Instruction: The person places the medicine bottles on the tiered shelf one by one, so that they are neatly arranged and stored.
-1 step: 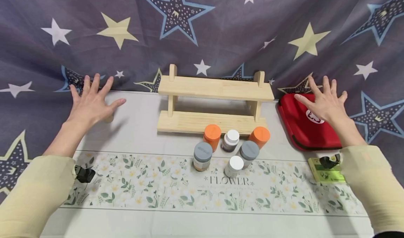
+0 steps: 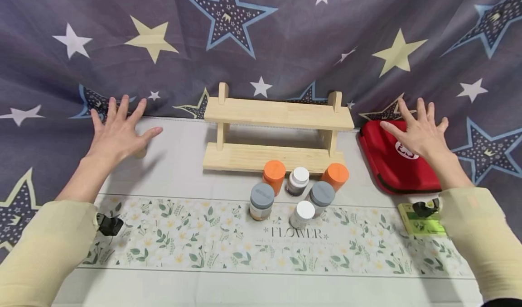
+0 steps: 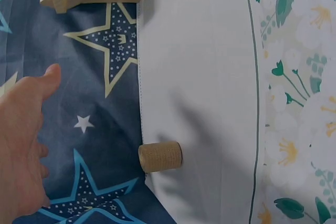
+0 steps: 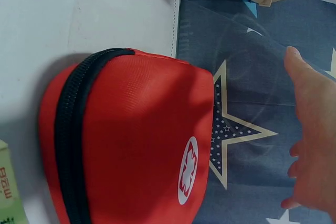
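Note:
My left hand point(image 2: 119, 132) hovers above the left side of the table, fingers spread, holding nothing. Below it, a small tan textured cylinder point(image 3: 161, 156) lies on the cloth, mostly hidden by the hand in the head view. With its fingers likewise spread, my right hand point(image 2: 424, 132) is over a red zippered case point(image 2: 383, 164) bearing a white emblem; the right wrist view shows the hand apart from it. Bottles stand between the hands: two orange-capped point(image 2: 274, 171), two grey-capped point(image 2: 262, 196) and two white-capped point(image 2: 305, 210).
Behind the bottles stands a two-tier wooden rack point(image 2: 277, 113), close to the star-patterned curtain point(image 2: 293, 40). A green box point(image 2: 412, 221) lies in front of the red case, near the right sleeve. White cloth with a floral band point(image 2: 179, 239) covers the table.

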The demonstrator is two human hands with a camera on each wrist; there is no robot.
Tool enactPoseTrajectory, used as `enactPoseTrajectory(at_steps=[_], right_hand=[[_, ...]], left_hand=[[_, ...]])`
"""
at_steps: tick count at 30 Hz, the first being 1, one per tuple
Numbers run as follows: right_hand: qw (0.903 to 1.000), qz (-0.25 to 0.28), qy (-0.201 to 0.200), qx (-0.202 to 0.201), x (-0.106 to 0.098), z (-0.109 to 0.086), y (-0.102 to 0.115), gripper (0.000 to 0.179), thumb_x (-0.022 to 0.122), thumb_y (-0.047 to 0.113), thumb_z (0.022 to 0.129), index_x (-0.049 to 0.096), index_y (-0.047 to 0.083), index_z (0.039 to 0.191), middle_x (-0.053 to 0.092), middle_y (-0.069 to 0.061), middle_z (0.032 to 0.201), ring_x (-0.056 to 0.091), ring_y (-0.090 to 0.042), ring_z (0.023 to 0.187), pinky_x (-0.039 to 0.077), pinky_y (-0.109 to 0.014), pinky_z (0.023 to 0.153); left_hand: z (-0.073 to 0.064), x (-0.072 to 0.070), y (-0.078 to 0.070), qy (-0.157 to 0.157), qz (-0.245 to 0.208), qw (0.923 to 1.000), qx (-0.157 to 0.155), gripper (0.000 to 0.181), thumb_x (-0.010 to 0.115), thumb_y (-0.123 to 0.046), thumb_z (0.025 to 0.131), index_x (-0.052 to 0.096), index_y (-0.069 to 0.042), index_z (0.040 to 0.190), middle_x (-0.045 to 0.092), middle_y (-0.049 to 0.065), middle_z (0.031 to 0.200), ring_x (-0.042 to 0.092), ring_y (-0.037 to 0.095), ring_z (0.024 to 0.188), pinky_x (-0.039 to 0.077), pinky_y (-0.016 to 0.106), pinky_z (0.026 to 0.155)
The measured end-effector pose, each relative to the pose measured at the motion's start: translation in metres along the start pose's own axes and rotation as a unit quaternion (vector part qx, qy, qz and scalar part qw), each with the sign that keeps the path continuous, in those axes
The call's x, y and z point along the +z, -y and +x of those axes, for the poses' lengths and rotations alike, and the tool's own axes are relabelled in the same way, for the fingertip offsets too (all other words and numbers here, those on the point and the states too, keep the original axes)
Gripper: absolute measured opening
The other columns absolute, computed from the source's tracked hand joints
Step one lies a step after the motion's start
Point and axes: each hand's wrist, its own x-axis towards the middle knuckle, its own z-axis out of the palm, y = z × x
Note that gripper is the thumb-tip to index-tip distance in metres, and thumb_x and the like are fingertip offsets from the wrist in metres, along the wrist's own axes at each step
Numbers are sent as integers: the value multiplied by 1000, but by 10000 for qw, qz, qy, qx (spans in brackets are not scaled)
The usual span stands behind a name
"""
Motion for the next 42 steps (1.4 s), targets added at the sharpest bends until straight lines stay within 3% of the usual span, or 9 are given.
enactPoseTrajectory(at_steps=[13,23,29,34,38,42], right_hand=[[9998,186,-118,14,-2,-4,1,94,31,78,97,-6,27,166,-16,-30,169,-13,-57,155,-2,-87,112],[9934,902,-704,-58,7,-9,11,87,38,71,99,5,28,167,-3,-27,172,-4,-51,159,4,-84,115],[9778,1725,-1182,-121,11,-16,22,79,46,63,101,16,30,167,10,-21,173,15,-49,158,11,-82,115],[9600,2379,-1476,-103,12,-23,30,72,52,56,101,24,37,164,22,-15,172,23,-43,157,19,-74,121],[9453,2744,-1760,-76,15,-29,37,66,56,50,101,32,39,161,34,-13,166,31,-36,153,25,-60,125],[9302,3046,-2048,5,18,-34,48,59,59,46,101,43,36,157,49,-12,154,45,-27,142,38,-33,113]], left_hand=[[-2,4,-3,-89,-170,9998,13,94,31,-79,98,-6,-27,166,-17,24,171,-20,50,156,-16,79,117],[-11,19,-9,-269,-917,9954,52,93,35,-77,98,-4,-25,167,-9,24,172,-15,47,158,-6,77,121],[-18,29,-16,-456,-1497,9877,38,92,41,-71,100,2,-22,167,2,23,173,-1,49,159,4,73,124],[-23,36,-27,-429,-2156,9755,-85,88,44,-69,100,2,-30,167,9,21,173,13,53,157,14,78,119],[-27,42,-39,-459,-2600,9645,-124,82,43,-66,102,6,-32,166,18,24,171,21,53,154,17,78,119],[-31,49,-53,-561,-3025,9515,-74,77,43,-60,105,12,-27,167,30,27,166,33,53,149,27,73,119]])
